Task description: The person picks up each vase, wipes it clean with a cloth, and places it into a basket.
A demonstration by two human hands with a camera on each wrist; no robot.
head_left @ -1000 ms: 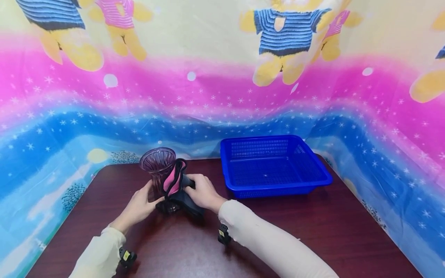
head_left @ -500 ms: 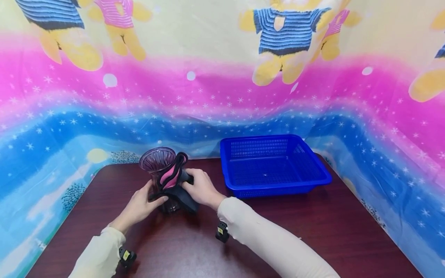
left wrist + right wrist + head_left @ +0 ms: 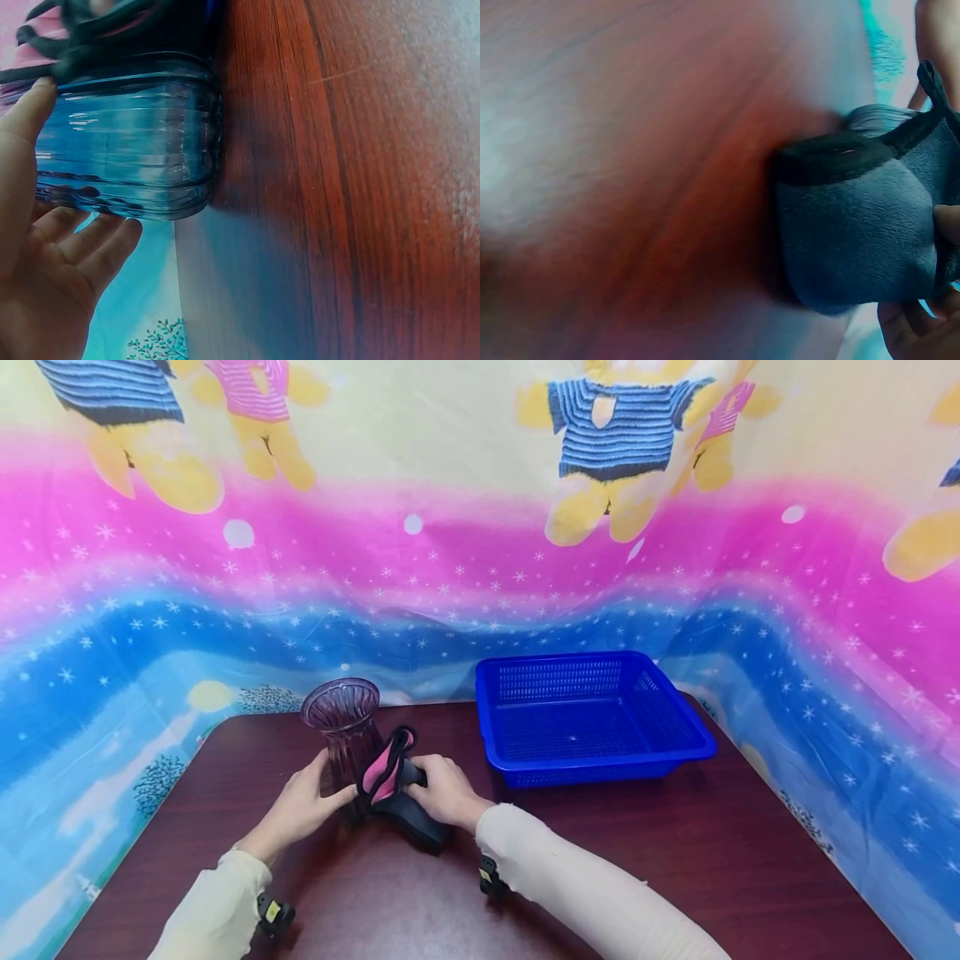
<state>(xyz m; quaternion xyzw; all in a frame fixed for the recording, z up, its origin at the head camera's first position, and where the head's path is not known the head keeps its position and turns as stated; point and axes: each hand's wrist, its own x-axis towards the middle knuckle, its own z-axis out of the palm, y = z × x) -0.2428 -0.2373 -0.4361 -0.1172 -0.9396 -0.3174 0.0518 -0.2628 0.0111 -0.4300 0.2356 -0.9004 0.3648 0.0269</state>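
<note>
A purple-tinted ribbed glass vase (image 3: 340, 706) with a flared rim stands upright on the table. My left hand (image 3: 296, 806) holds it round the body; in the left wrist view the thumb and fingers lie on opposite sides of the glass (image 3: 127, 139). My right hand (image 3: 447, 792) grips a bunched cloth (image 3: 416, 818), dark grey with pink parts and black edging, against the vase's right side. Seen from the right wrist, a dark fold of the cloth (image 3: 855, 232) hangs down by the tabletop and hides most of the vase.
A blue plastic basket (image 3: 600, 768) with perforated walls stands at the back right of the dark reddish-brown table (image 3: 390, 902). Behind the table hangs a printed curtain (image 3: 450, 568) with bears and snowflakes.
My right hand and the cloth first rose a little along the vase, then came down and to the right, uncovering more of its upper body. The left hand and vase stayed in place.
</note>
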